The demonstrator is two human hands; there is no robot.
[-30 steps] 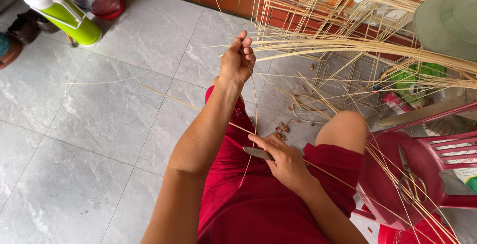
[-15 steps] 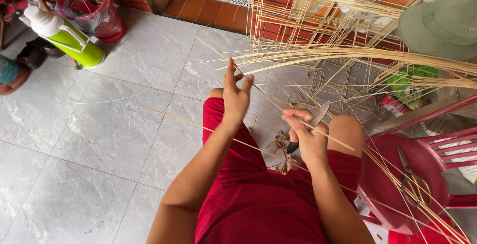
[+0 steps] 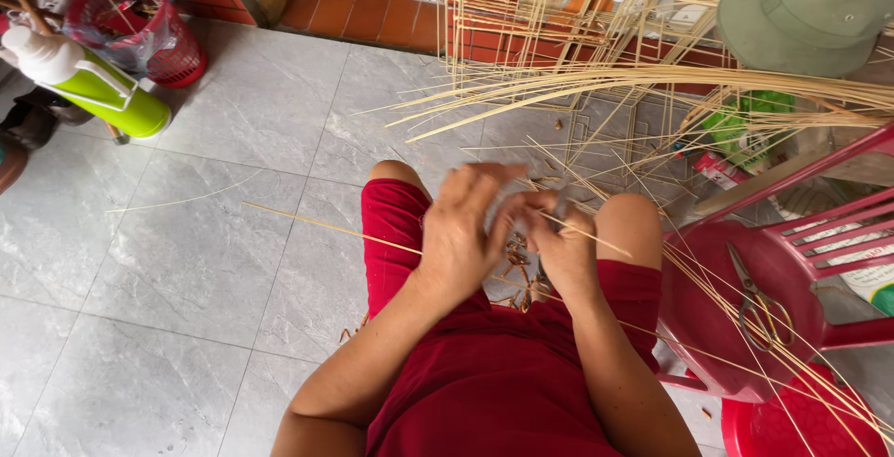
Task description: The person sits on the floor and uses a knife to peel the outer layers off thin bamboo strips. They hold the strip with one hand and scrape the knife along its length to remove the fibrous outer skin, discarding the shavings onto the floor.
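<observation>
I sit in red shorts (image 3: 503, 373) with both hands together above my knees. My left hand (image 3: 466, 229) pinches a thin pale straw strand (image 3: 326, 227) that runs out to the left over the floor tiles. My right hand (image 3: 559, 243) grips a small knife (image 3: 562, 208), its blade barely showing between the fingers, against the same strand. A thick bundle of straw strands (image 3: 652, 85) lies across the floor just beyond my knees. Curled brown shavings (image 3: 517, 266) hang between my legs.
A red plastic chair (image 3: 792, 262) stands at my right with scissors (image 3: 759, 299) on its seat and long strands leaning over it. A green hat (image 3: 810, 10) lies at top right. A green-and-white bottle (image 3: 93, 85) and a red basket (image 3: 140, 29) are at top left.
My left hand has come down from its raised position and closed in on my right hand. The right hand with the knife has lifted from my lap to meet it.
</observation>
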